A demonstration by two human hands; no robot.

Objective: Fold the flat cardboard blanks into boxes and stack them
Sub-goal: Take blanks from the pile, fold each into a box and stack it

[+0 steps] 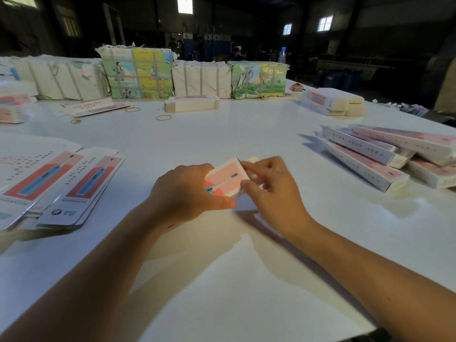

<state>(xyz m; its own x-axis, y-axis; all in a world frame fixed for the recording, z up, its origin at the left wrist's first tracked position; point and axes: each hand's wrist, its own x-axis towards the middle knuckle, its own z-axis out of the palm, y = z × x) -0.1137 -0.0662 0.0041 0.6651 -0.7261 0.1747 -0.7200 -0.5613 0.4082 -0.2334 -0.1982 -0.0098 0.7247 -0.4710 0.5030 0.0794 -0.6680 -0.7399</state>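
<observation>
A person stands at a big smooth white table (222, 280). Both hands hold one pink and white cardboard box (228, 177) in the middle. The left hand (187, 191) wraps its near end, thumb pressed on the side. The right hand (271, 191) pinches the far end flap with fingertips. Flat shiny blanks (56, 186) lie in two piles at the left edge. Long folded boxes (385, 154) sit heaped on the right, about five. Three rubber bands (163, 117) lie beyond. The table in between is bare.
</observation>
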